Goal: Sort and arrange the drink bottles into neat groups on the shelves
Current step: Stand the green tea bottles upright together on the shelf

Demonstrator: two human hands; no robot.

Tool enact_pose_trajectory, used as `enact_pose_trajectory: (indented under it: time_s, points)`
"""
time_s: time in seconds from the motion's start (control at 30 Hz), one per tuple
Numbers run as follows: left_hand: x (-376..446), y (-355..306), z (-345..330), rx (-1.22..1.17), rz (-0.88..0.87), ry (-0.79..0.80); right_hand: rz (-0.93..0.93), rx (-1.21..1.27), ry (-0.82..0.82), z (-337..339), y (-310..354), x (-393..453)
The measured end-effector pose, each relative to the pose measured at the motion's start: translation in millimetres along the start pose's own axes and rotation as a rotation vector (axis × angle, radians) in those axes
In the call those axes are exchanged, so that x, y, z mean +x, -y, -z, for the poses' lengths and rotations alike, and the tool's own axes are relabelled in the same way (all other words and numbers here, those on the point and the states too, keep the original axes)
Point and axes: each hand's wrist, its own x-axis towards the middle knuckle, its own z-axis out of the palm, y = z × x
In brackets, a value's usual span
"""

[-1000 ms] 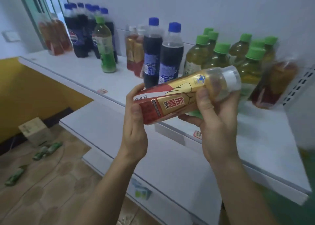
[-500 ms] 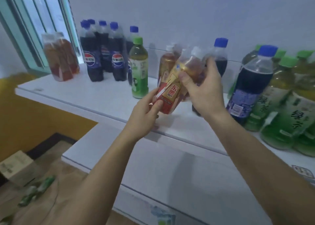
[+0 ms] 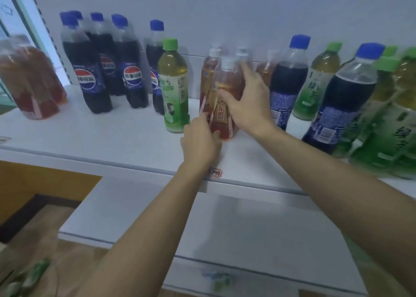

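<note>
Both hands are on one red-and-gold energy drink bottle, which stands upright on the upper shelf. The right hand wraps the bottle's middle and shoulder from the right, fingers curled round toward its back. The left hand pinches the base from the front left, thumb and fingertips against the lower label. Holding it high and low like this looks meant to seat it squarely and keep it from tipping as it goes in with its own kind.

Just behind the hands, touching or nearly touching the held bottle, stand other white-capped energy drink bottles, so this looks like the group it belongs to. Just left of the left hand is a lone green tea bottle, seemingly out of place. Farther left stands a cluster of Pepsi bottles, and at the far left some blurred reddish bottles. Right of the right hand is a blue-capped cola bottle, then another mixed in among the green tea bottles. The strays suggest the sorting is only partly done.

Below the forearms lies a lower shelf.
</note>
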Motion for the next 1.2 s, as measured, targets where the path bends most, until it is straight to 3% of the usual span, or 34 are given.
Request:
enact_pose_trajectory:
  time_s: [0.2, 0.37, 0.6, 0.83, 1.0, 1.2]
  points:
    - [-4, -3, 4, -0.022, 0.016, 0.023, -0.03, 0.133, -0.055, 7, 2, -20]
    - [-37, -8, 12, -0.105, -0.044, -0.104, 0.026, 0.334, -0.22, 42, -9, -84]
    - [-92, -74, -22, -0.022, -0.515, 0.217, -0.013, 0.463, -0.294, 116, -65, -132]
    - [-130, -182, -106, 0.014, -0.762, 0.416, -0.119, 0.307, -0.532, 243, -156, -141]
    - [-152, -241, -162, -0.026, -0.681, 0.41, -0.194, 0.221, -0.522, 321, -223, -128]
    - [-169, -288, -210, -0.052, -0.672, 0.36, -0.368, 0.123, -0.258, 349, -310, -71]
